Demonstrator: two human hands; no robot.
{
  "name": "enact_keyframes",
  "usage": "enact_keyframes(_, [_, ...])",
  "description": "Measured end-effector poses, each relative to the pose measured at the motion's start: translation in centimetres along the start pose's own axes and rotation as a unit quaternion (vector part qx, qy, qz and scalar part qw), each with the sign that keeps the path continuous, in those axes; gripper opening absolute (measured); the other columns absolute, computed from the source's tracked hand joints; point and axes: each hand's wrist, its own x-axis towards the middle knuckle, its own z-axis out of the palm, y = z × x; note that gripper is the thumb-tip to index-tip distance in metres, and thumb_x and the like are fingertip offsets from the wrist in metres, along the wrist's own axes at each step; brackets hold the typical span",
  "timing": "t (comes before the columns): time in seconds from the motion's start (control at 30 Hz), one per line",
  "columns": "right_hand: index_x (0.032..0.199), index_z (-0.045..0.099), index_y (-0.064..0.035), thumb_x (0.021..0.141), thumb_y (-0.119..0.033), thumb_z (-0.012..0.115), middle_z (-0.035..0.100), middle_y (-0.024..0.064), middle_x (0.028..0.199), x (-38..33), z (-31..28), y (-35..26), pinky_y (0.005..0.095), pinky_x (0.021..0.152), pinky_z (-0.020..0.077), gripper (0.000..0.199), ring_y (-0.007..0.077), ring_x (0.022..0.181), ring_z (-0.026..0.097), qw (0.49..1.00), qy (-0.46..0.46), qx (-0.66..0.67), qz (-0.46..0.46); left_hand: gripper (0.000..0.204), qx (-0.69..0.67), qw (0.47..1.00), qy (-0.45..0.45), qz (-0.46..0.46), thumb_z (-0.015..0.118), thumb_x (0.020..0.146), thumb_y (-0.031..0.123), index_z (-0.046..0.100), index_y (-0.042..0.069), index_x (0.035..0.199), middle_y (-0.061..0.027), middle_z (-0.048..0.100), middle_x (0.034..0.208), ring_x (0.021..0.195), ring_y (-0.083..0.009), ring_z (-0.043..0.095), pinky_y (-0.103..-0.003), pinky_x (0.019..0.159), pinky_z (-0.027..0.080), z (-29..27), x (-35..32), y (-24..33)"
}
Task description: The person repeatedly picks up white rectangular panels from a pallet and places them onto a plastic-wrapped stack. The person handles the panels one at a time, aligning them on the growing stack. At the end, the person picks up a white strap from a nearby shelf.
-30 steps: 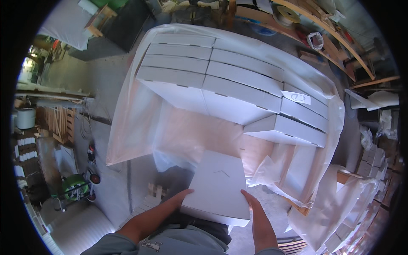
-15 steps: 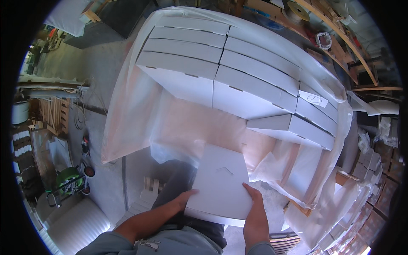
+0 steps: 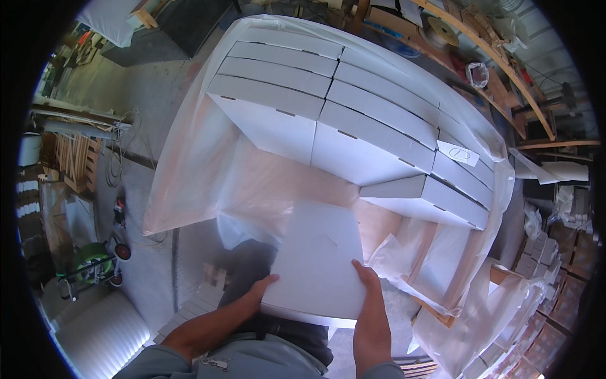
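A flat white cardboard box (image 3: 315, 265) is held level in front of my body, its far end over the near edge of a large open crate. My left hand (image 3: 262, 292) grips its left side with the thumb on the upper edge. On the opposite side, my right hand (image 3: 366, 278) has hold of it the same way. The undersides of my fingers are hidden. Inside the crate stand rows of similar white boxes (image 3: 372, 148), packed side by side. A loose paper sheet (image 3: 459, 153) with a hand-drawn mark lies on the right-hand boxes.
Translucent plastic sheeting (image 3: 183, 170) lines the crate and hangs over its sides. A bare pinkish area (image 3: 290, 174) shows in its near part. At left are a green-wheeled cart (image 3: 95, 264) and a foam roll (image 3: 104, 328). Stacked brown boxes (image 3: 565, 290) stand at right.
The box in my hands has moved slightly farther forward and left over the crate's edge. Both hands have kept their grip, and the view has shifted a little.
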Motion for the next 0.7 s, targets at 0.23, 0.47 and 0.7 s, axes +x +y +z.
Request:
enact_keyframes(0.23, [0.109, 0.060, 0.0122, 0.079, -0.066, 0.052, 0.063, 0.0240, 0.107, 4.1, -0.9, -3.1, 0.0379, 0.091, 0.0424, 0.084, 0.0330, 0.102, 0.060, 0.997, 0.062, -0.024, -0.027, 0.048, 0.045, 0.997, 0.005, 0.060, 0.054, 0.092, 0.031, 0.050, -0.006, 0.121, -0.0194, 0.060, 0.110, 0.097, -0.0308, 0.062, -0.041, 0.086, 0.052, 2.4, 2.8, 3.8])
enact_keyframes(0.47, [0.109, 0.060, 0.0119, 0.079, -0.065, 0.052, 0.063, 0.0242, 0.107, 7.2, -1.5, -4.9, 0.0375, 0.091, 0.0422, 0.084, 0.0325, 0.103, 0.060, 0.997, 0.052, 0.018, -0.052, 0.048, 0.121, 0.990, 0.043, 0.055, 0.054, 0.092, 0.032, 0.051, -0.007, 0.121, -0.0194, 0.061, 0.110, 0.095, -0.0298, 0.063, -0.041, 0.085, 0.052, 5.1, 4.8, 8.6])
enact_keyframes(0.7, [0.124, 0.051, 0.0086, 0.087, -0.059, 0.048, 0.058, 0.0205, 0.119, 9.9, -1.8, -2.5, 0.0361, 0.093, 0.0426, 0.077, 0.0297, 0.106, 0.057, 0.990, -0.033, 0.133, -0.015, 0.045, 0.126, 0.990, 0.053, 0.046, 0.055, 0.091, 0.032, 0.056, -0.006, 0.115, -0.0164, 0.063, 0.106, 0.092, -0.0263, 0.064, -0.038, 0.082, 0.052, 6.4, 4.3, 10.3])
